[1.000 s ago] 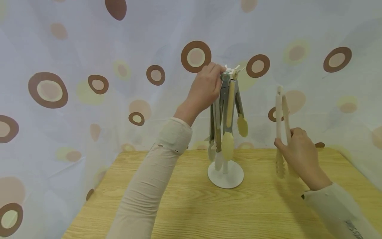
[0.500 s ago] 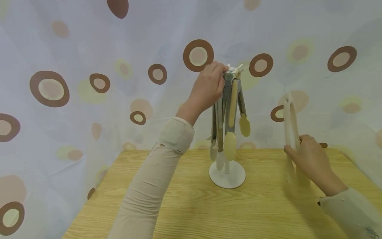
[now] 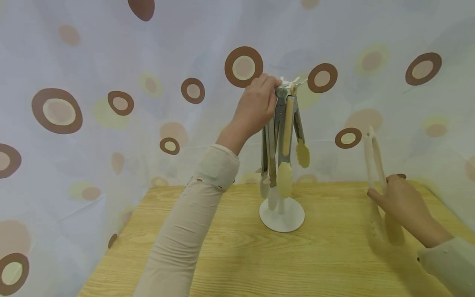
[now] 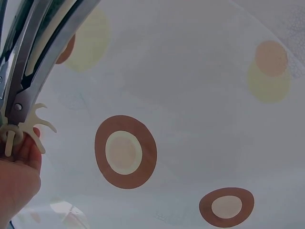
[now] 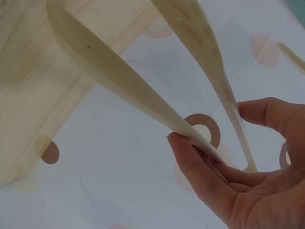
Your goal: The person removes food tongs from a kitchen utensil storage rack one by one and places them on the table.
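Note:
My left hand [image 3: 256, 101] grips the top of a white utensil stand [image 3: 295, 216], its fingers curled at the hooks. Several metal tongs [image 3: 285, 179] with pale and yellow heads hang from that stand, heads down. In the left wrist view, fingers [image 4: 34, 155] show behind the white hooks [image 4: 45, 126], beneath metal tong arms [image 4: 57, 43]. Off to the right, my right hand [image 3: 408, 206] holds cream-coloured tongs [image 3: 369, 161] between thumb and fingers, hinge end up, heads down over the table. The right wrist view shows these tongs [image 5: 109, 78] spread apart, fingers touching both arms.
A wood-grain table [image 3: 222, 247] carries the round stand base. Behind and beside it hangs a pale curtain [image 3: 122, 49] with brown rings and spots. The table's back edge runs close to the curtain.
My right hand has moved right and slightly down, carrying the cream tongs farther from the stand. My left hand has stayed on top of the stand.

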The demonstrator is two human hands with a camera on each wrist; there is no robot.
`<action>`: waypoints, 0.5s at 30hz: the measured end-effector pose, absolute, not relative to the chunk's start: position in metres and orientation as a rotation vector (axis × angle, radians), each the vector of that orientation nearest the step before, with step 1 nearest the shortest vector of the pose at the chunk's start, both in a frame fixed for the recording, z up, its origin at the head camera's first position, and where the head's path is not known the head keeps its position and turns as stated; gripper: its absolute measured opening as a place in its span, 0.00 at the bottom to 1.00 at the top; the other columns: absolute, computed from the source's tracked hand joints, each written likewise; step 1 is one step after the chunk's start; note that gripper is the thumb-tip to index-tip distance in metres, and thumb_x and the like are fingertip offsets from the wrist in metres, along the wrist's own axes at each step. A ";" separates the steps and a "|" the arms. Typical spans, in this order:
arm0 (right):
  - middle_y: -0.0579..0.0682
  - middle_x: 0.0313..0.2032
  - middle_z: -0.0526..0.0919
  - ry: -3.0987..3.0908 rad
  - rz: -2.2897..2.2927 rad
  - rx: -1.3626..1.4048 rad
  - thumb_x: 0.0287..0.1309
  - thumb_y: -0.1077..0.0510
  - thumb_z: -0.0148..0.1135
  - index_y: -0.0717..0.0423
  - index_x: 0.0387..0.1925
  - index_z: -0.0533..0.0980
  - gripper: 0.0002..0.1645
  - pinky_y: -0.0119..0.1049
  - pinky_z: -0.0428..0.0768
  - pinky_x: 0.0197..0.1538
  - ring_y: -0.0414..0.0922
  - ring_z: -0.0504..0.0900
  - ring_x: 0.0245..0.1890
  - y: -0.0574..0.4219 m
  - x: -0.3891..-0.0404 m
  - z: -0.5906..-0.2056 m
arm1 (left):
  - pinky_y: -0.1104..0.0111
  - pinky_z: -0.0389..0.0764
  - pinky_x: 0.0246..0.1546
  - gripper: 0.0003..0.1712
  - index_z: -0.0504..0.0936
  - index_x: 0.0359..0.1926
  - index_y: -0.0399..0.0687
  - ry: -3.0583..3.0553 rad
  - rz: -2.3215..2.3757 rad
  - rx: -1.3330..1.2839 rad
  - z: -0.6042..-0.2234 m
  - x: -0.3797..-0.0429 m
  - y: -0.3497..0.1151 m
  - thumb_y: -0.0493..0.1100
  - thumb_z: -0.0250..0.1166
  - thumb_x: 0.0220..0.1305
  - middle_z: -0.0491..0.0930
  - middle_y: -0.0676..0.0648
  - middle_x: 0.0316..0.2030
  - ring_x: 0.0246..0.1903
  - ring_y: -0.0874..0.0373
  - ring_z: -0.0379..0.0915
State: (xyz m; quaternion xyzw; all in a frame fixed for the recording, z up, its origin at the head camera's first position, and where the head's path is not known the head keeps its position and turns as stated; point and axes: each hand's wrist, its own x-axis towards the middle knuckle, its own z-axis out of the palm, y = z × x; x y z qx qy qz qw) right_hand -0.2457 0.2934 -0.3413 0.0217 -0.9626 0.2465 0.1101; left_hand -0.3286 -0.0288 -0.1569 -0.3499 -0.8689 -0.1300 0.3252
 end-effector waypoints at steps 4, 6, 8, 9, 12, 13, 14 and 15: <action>0.52 0.15 0.67 -2.853 0.704 0.081 0.61 0.51 0.54 0.75 0.29 0.63 0.25 0.38 0.65 0.16 0.44 0.66 0.13 0.300 -0.246 -0.347 | 0.70 0.65 0.55 0.18 0.73 0.57 0.40 -2.278 -0.344 -0.919 -0.157 -0.329 -0.029 0.37 0.40 0.74 0.73 0.45 0.52 0.52 0.52 0.67; 0.51 0.14 0.66 -2.860 0.698 0.101 0.61 0.52 0.56 0.73 0.27 0.64 0.24 0.37 0.64 0.16 0.44 0.66 0.12 0.304 -0.246 -0.350 | 0.70 0.65 0.55 0.18 0.72 0.57 0.40 -2.282 -0.346 -0.918 -0.157 -0.329 -0.028 0.37 0.40 0.74 0.73 0.45 0.52 0.52 0.52 0.67; 0.50 0.13 0.66 -2.876 0.686 0.116 0.61 0.53 0.57 0.70 0.25 0.65 0.22 0.36 0.64 0.15 0.43 0.65 0.12 0.307 -0.246 -0.354 | 0.70 0.65 0.55 0.18 0.72 0.57 0.41 -2.285 -0.349 -0.917 -0.156 -0.329 -0.028 0.37 0.40 0.74 0.73 0.45 0.52 0.52 0.52 0.67; 0.49 0.13 0.66 -2.892 0.682 0.122 0.61 0.53 0.57 0.69 0.24 0.66 0.22 0.36 0.64 0.16 0.43 0.65 0.12 0.309 -0.246 -0.356 | 0.70 0.65 0.55 0.18 0.72 0.57 0.41 -2.285 -0.350 -0.917 -0.156 -0.328 -0.028 0.37 0.40 0.74 0.73 0.45 0.52 0.52 0.52 0.67; 0.49 0.14 0.65 -2.947 0.665 0.124 0.61 0.53 0.58 0.66 0.22 0.66 0.21 0.36 0.64 0.16 0.42 0.64 0.13 0.314 -0.245 -0.361 | 0.70 0.65 0.55 0.18 0.72 0.57 0.41 -2.290 -0.350 -0.913 -0.156 -0.328 -0.028 0.37 0.41 0.74 0.73 0.45 0.53 0.52 0.53 0.67; 0.49 0.14 0.65 -2.965 0.664 0.120 0.61 0.53 0.57 0.65 0.22 0.65 0.21 0.36 0.64 0.17 0.42 0.63 0.13 0.316 -0.245 -0.363 | 0.70 0.65 0.55 0.18 0.72 0.57 0.41 -2.293 -0.349 -0.911 -0.156 -0.328 -0.028 0.37 0.41 0.74 0.73 0.45 0.53 0.52 0.53 0.67; 0.49 0.14 0.65 -2.985 0.665 0.115 0.61 0.52 0.57 0.64 0.21 0.65 0.22 0.35 0.64 0.17 0.42 0.63 0.13 0.318 -0.245 -0.366 | 0.70 0.65 0.55 0.18 0.72 0.57 0.41 -2.296 -0.347 -0.909 -0.156 -0.328 -0.028 0.37 0.41 0.74 0.72 0.45 0.53 0.52 0.53 0.67; 0.48 0.14 0.64 -3.003 0.664 0.114 0.61 0.52 0.57 0.63 0.20 0.65 0.22 0.35 0.63 0.18 0.41 0.62 0.14 0.320 -0.245 -0.368 | 0.70 0.65 0.55 0.18 0.72 0.57 0.41 -2.300 -0.347 -0.907 -0.156 -0.328 -0.028 0.37 0.40 0.74 0.72 0.45 0.53 0.52 0.53 0.67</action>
